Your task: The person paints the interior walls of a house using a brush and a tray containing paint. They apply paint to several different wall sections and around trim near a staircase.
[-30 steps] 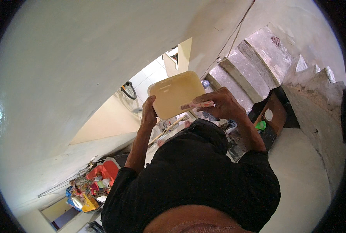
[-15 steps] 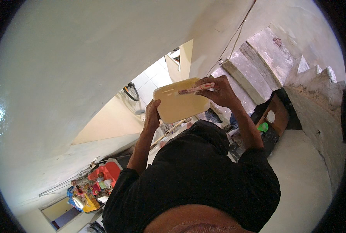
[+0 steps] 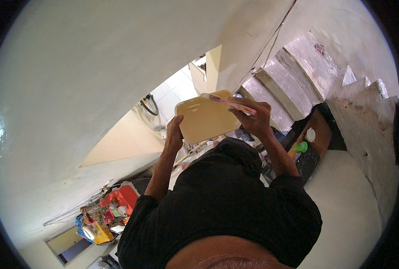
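Left hand (image 3: 174, 133) is grasping the cream tray (image 3: 208, 124) at its left edge, thumb lying along the rim, the rest of the fingers mostly hiding from view. Right hand (image 3: 257, 119) is grasping the stained handle of a brush (image 3: 232, 104), fist closing round its near end, tip pointing away to the left. Tray is sitting up in the air between the hands, beyond the dark-clad lap, tilting slightly, no counter carrying it. Brush is crossing above the tray's right half, tip reaching the far rim; can't tell if it is touching. Step in hand is looking like working the brush at the tray, probably loading it or wiping off extra; whether the cream surface is showing liquid or bare bottom, not certain. Next move is probably calling for keeping the tray level with the left hand and bringing the brush clear of the rim without dripping. Steps (image 3: 278, 92) are rising beyond on the right, red basin (image 3: 125, 196) is lying well apart, lower left
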The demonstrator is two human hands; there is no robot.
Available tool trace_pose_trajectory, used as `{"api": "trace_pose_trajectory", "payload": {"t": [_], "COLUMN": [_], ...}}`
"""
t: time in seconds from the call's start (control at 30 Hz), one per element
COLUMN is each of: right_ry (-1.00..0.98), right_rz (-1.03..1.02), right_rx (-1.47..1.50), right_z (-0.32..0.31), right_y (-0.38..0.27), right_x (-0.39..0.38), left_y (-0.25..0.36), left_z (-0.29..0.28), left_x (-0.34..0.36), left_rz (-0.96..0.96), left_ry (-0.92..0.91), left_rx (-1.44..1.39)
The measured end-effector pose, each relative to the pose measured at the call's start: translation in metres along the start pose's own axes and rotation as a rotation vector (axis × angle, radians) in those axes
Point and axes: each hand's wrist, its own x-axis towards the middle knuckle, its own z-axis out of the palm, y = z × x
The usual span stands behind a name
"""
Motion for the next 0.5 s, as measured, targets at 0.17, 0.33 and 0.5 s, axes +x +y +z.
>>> {"api": "trace_pose_trajectory", "payload": {"t": [0.17,0.33,0.5], "right_ry": [-0.262,-0.518,-0.517], "right_rz": [0.039,0.074,0.061], "right_rx": [0.144,0.139,0.247], "right_z": [-0.025,-0.029,-0.036], "right_y": [-0.004,-0.012,-0.010], "right_x": [0.007,0.013,0.022], "left_y": [0.003,0.008,0.010], "left_z": [-0.003,-0.005,0.006], "left_x": [0.005,0.015,0.015], "left_rz": [0.057,0.039,0.015], "left_ry": [-0.042,-0.083,-0.084], "left_rx": [0.050,0.051,-0.058]}}
